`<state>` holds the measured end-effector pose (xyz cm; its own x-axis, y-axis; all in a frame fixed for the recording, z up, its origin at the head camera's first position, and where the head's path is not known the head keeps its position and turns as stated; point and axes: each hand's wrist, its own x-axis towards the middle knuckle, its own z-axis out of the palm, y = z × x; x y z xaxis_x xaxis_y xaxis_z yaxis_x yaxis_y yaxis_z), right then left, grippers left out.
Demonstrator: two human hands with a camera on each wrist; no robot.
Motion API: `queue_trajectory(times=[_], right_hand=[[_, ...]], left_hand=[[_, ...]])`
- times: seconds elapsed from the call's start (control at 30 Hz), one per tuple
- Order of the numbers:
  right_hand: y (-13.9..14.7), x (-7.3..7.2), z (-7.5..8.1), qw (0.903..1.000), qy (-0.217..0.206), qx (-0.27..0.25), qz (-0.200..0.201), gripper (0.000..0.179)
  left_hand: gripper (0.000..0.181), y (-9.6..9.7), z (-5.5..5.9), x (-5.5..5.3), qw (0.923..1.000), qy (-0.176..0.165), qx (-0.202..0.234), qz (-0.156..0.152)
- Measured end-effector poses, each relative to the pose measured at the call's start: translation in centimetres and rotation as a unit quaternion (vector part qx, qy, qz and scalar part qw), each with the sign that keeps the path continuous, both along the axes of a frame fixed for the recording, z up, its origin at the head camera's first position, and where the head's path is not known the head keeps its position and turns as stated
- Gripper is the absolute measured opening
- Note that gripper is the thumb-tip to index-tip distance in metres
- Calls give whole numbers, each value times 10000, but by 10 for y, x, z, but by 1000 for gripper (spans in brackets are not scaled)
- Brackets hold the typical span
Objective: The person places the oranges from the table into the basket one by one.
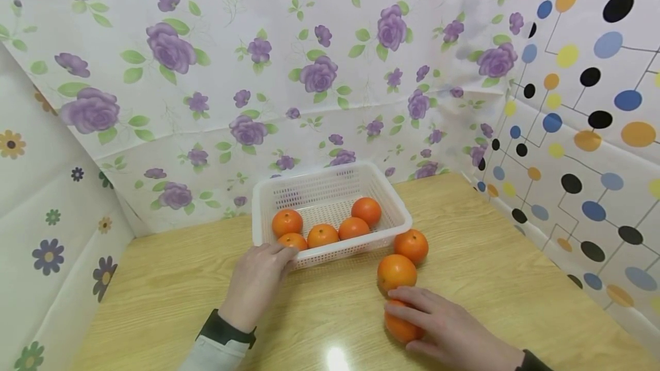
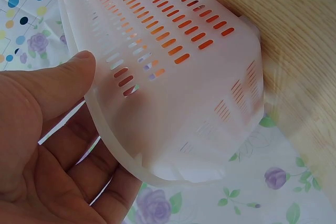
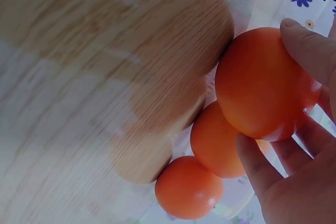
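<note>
A white perforated plastic basket [image 1: 330,172] stands on the table with several oranges [image 1: 323,235] inside. My left hand [image 1: 262,279] grips the basket's near left corner; in the left wrist view its thumb [image 2: 68,80] lies on the outer side of the rim and the fingers are behind the wall. Three oranges lie outside, in a row off the basket's near right corner. Around the nearest orange [image 3: 265,85] my right hand [image 1: 448,325] curls its thumb and fingers. Just beyond it are the middle orange [image 1: 397,272] and the far orange [image 1: 411,246], beside the basket.
The light wood table [image 1: 170,291] meets a purple-flowered cloth [image 1: 289,73] behind the basket. A dotted cloth [image 1: 577,147] bounds the right side, and a white flowered cloth [image 1: 46,199] the left.
</note>
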<state>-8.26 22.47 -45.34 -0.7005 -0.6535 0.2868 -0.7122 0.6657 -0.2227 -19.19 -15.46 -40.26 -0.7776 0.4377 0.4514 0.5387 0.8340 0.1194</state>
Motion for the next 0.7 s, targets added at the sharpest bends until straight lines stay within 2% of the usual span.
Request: queue_trajectory(times=[0.13, 0.47, 0.7], right_hand=[[-1, 0, 1, 10000, -52, 4, -24, 73], [-1, 0, 1, 9963, -817, -145, -207, 69], [-2, 1, 0, 9961, -840, -152, -226, 67]], left_hand=[[32, 0, 0, 0, 10000, 20, 0, -8], [31, -1, -2, 0, 9995, 281, 42, -132], [31, -1, -2, 0, 9997, 226, 35, -106]])
